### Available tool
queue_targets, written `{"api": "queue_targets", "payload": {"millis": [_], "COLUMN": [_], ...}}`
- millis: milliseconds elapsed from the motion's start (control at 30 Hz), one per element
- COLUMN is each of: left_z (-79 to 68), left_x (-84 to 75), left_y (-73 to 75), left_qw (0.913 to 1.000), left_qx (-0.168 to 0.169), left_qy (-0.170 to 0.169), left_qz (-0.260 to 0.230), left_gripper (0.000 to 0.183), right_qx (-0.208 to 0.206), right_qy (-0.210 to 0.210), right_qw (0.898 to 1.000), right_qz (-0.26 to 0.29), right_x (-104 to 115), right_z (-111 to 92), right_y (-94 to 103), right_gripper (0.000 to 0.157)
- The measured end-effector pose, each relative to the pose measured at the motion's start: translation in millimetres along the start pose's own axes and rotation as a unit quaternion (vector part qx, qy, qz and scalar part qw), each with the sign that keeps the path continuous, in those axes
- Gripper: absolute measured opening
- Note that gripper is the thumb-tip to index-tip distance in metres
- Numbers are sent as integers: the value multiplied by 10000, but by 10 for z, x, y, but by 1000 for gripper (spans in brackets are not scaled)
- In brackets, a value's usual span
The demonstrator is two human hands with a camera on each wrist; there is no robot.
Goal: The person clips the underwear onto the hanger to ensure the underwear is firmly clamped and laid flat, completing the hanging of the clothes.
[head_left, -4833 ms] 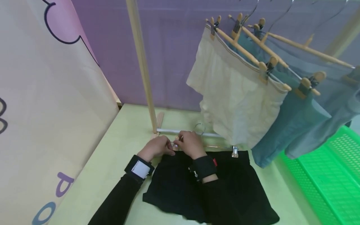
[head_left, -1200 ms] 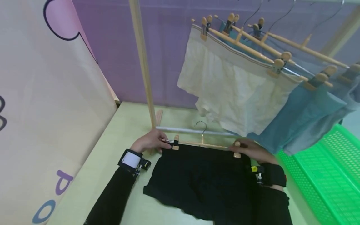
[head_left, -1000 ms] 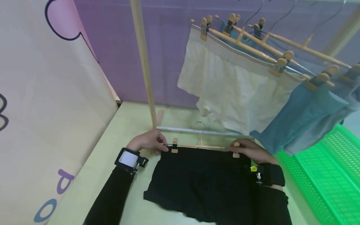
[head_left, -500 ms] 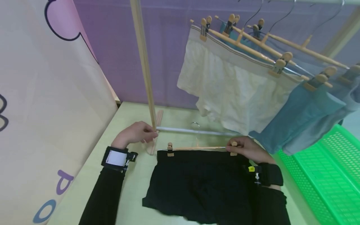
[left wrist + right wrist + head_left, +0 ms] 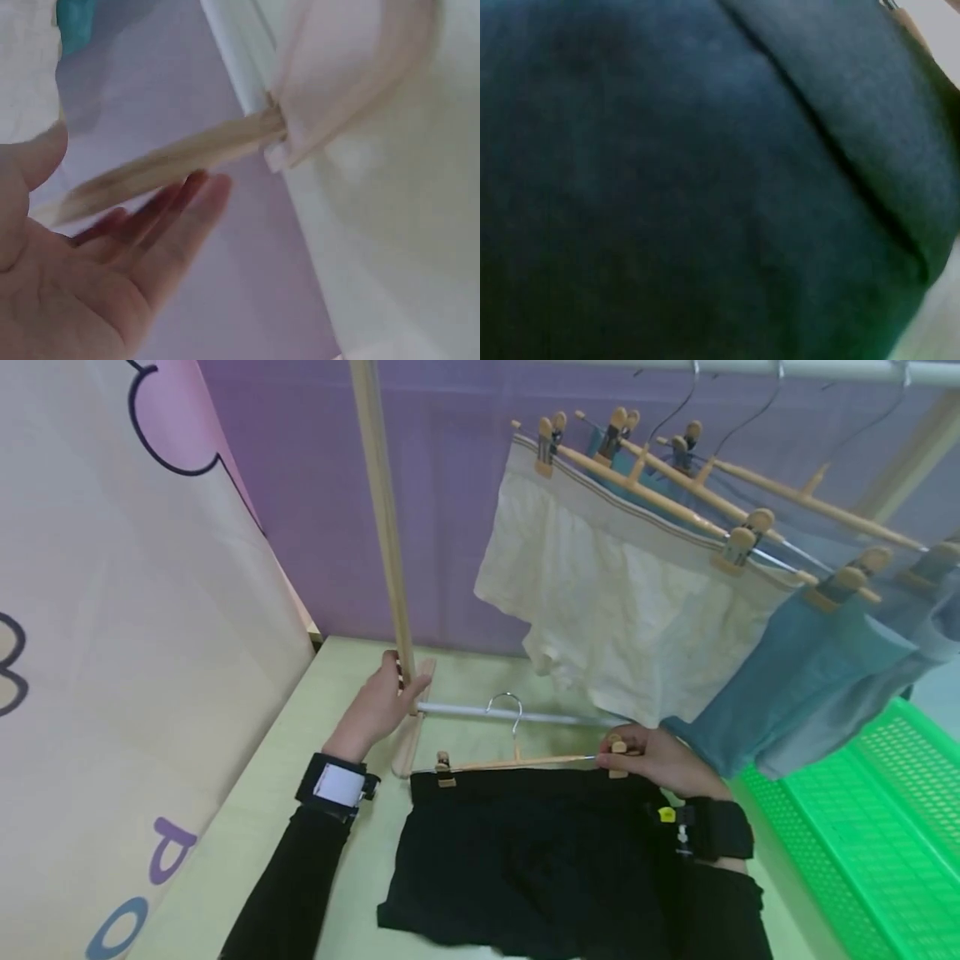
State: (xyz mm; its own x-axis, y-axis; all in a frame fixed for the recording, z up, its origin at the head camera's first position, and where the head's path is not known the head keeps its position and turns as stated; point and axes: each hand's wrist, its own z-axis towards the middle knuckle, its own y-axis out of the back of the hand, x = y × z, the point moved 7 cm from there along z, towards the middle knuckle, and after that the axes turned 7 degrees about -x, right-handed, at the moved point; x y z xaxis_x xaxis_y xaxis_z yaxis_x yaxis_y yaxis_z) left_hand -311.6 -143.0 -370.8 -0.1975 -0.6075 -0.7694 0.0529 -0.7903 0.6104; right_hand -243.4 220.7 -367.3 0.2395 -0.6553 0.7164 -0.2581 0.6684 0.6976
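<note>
Black shorts (image 5: 517, 860) lie on the table, their waistband clipped to a wooden clip hanger (image 5: 540, 762) with a metal hook. My right hand (image 5: 656, 760) pinches the hanger's end beside its right clip (image 5: 618, 758); the left clip (image 5: 445, 770) stands on the waistband. At the foot of the rack's wooden post (image 5: 386, 527) is my left hand (image 5: 375, 706). In the left wrist view its fingers (image 5: 176, 244) are extended alongside the post (image 5: 172, 161), thumb apart. Dark cloth of the shorts (image 5: 667, 187) fills the right wrist view.
On the rack's upper rail (image 5: 825, 368) hang white shorts (image 5: 607, 585), teal shorts (image 5: 795, 668) and grey-blue trousers (image 5: 907, 635) on clip hangers. A green basket (image 5: 870, 802) stands to the right. A white lower bar (image 5: 525, 717) runs behind the hanger.
My left hand has let go of the hanger's left end and moved up and left to the post. My right hand has gone from the left clip to the right end; hanger and shorts slid slightly left.
</note>
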Motion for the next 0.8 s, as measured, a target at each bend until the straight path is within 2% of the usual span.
{"api": "queue_targets", "payload": {"millis": [233,467,633,800], "left_z": [47,77,87,88], "left_x": [-4,29,41,41], "left_y": [-27,-26,-30,-22], "left_qw": [9996,9994,9993,9991], "left_qx": [-123,-132,-207,-230], "left_qy": [-255,-279,-306,-357], "left_qz": [-15,-162,-58,-33], "left_gripper": [31,29,29,29], "right_qx": [63,141,53,60], "right_qy": [129,199,219,801], "right_qw": [9999,9997,9997,9967], "right_qz": [-61,31,-70,-82], "right_x": [113,280,449,751], "right_z": [3,-3,-34,-61], "right_y": [8,16,32,39], "right_gripper": [17,16,14,8]}}
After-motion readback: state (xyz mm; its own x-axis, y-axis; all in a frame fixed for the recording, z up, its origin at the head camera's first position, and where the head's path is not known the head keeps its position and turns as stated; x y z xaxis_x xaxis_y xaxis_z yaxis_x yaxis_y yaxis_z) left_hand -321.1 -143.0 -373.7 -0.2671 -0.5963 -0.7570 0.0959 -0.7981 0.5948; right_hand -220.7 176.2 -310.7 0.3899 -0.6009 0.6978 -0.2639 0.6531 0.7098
